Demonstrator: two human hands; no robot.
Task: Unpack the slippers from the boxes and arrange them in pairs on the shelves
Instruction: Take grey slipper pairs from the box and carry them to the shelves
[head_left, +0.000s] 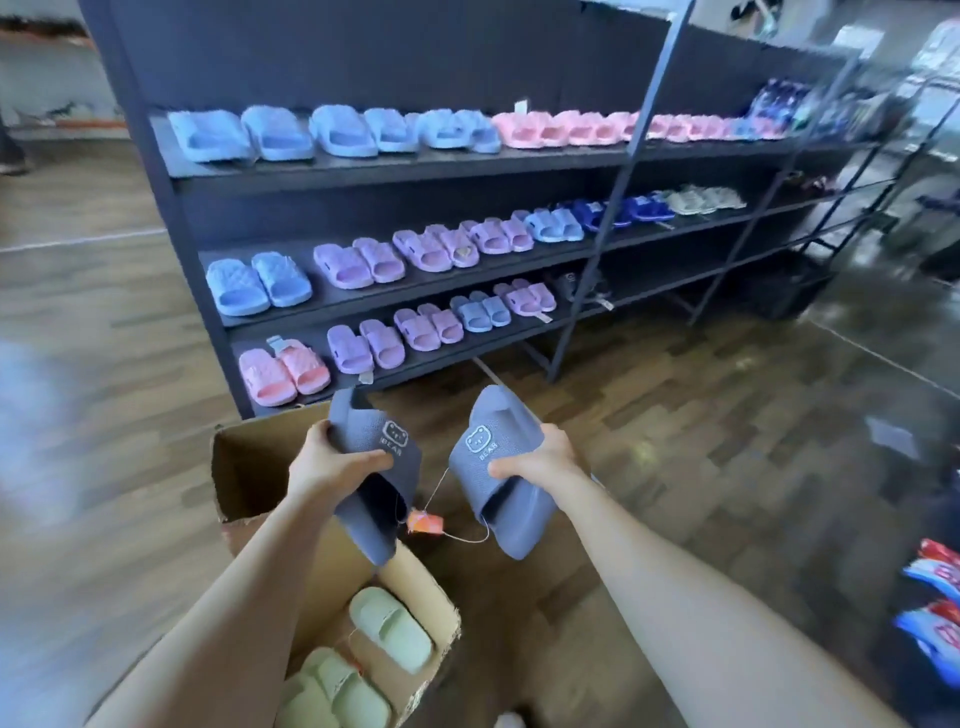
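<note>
Slippers (387, 441) held, box (244, 467) below, shelves (395, 169) ahead

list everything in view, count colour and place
grey slippers: 2, dark grey with bear print, one in each hand, tied by string
tag: 1, orange, on the string
box: 1, brown cardboard, below the hands
green slippers: at least 3, pale green, inside the box
shelf unit: 1, dark, behind the box
shelved slippers: many pairs, mostly blue, pink, purple, on three shelves
packets: several, red and blue, right edge, blurred
left hand: grips one grey slipper
right hand: grips the other
</note>
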